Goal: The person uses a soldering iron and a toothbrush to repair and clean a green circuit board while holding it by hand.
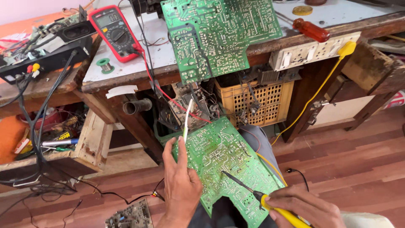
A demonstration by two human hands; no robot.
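You are mid-soldering: your right hand is clamped on the yellow-handled soldering iron, tip on the green printed circuit board lying tilted across your lap below the desk. Your left hand grips the board's edge and pinches a thin white solder strand. Next calls for feeding it to the tip.

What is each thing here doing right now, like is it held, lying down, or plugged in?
Left hand: shut on the lower circuit board's edge.
Right hand: shut on the soldering iron.
Soldering iron: held, tip on the board.
Lower circuit board: tilted on the lap, solder side up.
Upper circuit board: overhanging the bench edge.
Multimeter: lying flat, leads attached.
Yellow plug: in the socket strip.
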